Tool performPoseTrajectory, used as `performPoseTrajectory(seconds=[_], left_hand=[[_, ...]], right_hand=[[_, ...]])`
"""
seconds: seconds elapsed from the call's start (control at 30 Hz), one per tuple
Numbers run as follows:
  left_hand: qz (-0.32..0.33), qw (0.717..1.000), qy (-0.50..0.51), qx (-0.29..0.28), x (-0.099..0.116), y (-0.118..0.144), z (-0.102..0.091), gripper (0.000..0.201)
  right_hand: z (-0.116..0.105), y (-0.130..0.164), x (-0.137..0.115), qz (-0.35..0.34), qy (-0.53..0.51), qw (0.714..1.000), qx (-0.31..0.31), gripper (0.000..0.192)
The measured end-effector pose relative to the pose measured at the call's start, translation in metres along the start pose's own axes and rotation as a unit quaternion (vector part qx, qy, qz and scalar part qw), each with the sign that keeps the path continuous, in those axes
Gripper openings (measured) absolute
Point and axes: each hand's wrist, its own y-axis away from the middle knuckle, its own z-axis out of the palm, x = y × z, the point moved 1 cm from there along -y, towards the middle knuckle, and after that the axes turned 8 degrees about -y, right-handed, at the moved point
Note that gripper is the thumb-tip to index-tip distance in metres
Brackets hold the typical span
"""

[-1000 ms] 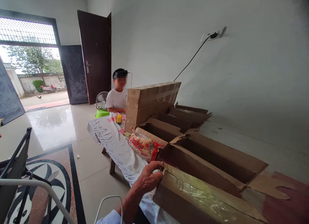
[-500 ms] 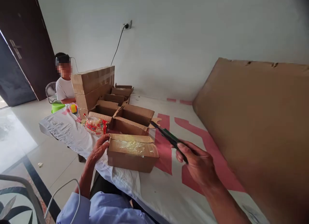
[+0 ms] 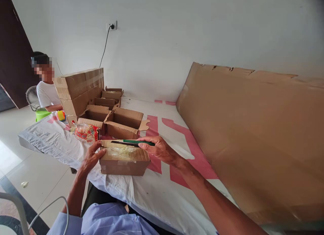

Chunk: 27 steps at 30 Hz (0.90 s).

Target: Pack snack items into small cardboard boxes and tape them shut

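A small cardboard box [image 3: 124, 167] with clear, yellowish tape on its top stands on the cloth-covered table in front of me. My left hand [image 3: 92, 155] grips its left end, the thumb on top and the fingers at the far corner. In my right hand [image 3: 159, 149] is a green and black box cutter [image 3: 139, 142], its long dark blade pointing left. The blade lies level along the back part of the box top; whether it touches the cardboard I cannot tell. Just behind my left hand is a red and clear plastic food packet [image 3: 87, 132].
Behind the box are several open cardboard boxes [image 3: 124, 128]. Taped boxes [image 3: 76, 89] are stacked at the left, and a person [image 3: 47, 93] sits beyond them. A large cardboard sheet or carton [image 3: 243, 137] takes up the right side. The cloth [image 3: 63, 144] has red print.
My right hand has brought the box cutter left, from beside the box to over its top, turning the blade level. My left hand stays on the box. The view has swung right.
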Motion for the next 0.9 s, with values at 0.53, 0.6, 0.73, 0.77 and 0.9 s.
performPoseTrajectory(seconds=[0.53,0.6,0.73,0.77,0.9], left_hand=[[0.014,0.999,0.001,-0.041,-0.001,0.0,-0.005,0.048],[0.015,0.999,-0.003,-0.047,0.0,-0.001,-0.008,0.048],[0.019,0.998,-0.008,-0.059,0.002,-0.001,-0.009,0.049],[0.021,0.998,-0.008,-0.059,0.002,-0.002,-0.009,0.048],[0.031,0.998,-0.006,-0.051,-0.001,-0.003,-0.007,0.048]], right_hand=[[0.008,-0.01,-0.004,-0.005,0.007,0.997,-0.071,0.037],[0.01,-0.011,-0.008,-0.014,0.014,0.997,-0.074,0.036],[0.015,-0.015,-0.015,-0.034,0.025,0.997,-0.072,0.034],[0.017,-0.015,-0.017,-0.039,0.031,0.996,-0.074,0.033],[0.021,-0.017,-0.022,-0.062,0.056,0.993,-0.081,0.03]])
